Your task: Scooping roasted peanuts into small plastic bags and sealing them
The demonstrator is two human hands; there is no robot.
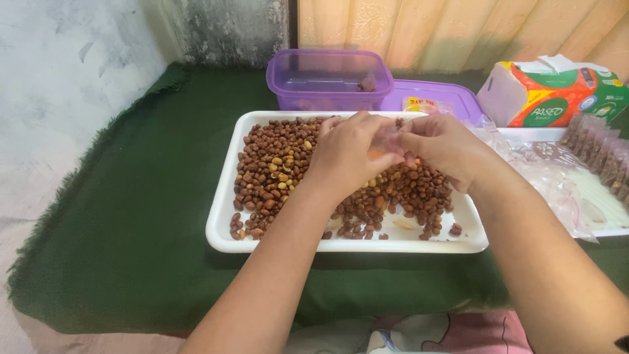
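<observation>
Left hand (pixel 346 149): held above the middle of the tray, fingers curled inward and meeting the right hand; the grip is pressed together around something small and pale orange, whose kind cannot be told.
Right hand (pixel 440 145): brought in from the right, fingertips bunched against those of the left hand; the grip is pressed together on the same small item.
Peanuts (pixel 275 172): a heap of reddish-brown nuts, a few pale ones mixed in, is spread over the tray; the thickest part lies to the left of the hands, and more nuts lie directly under and below them.
Tray (pixel 223 223): white, rectangular, with a raised rim, set on the green cloth; its near right corner is nearly bare.
Green cloth (pixel 131 236): covers the surface under the tray and is frayed along its left edge.
Purple box (pixel 327 78): a clear purple container stands just behind the tray, with a small dark item inside.
Purple lid (pixel 452 98): lies flat to the right of the box, behind the right hand.
Tissue pack (pixel 557 92): a soft pack in orange and green at far right, one white sheet sticking out.
Plastic bags (pixel 557 190): clear bags are piled to the right of the tray, beside the right forearm; small filled packets stand in a row at the right edge.
Obstruction: the middle of the heap is hidden by both hands.
</observation>
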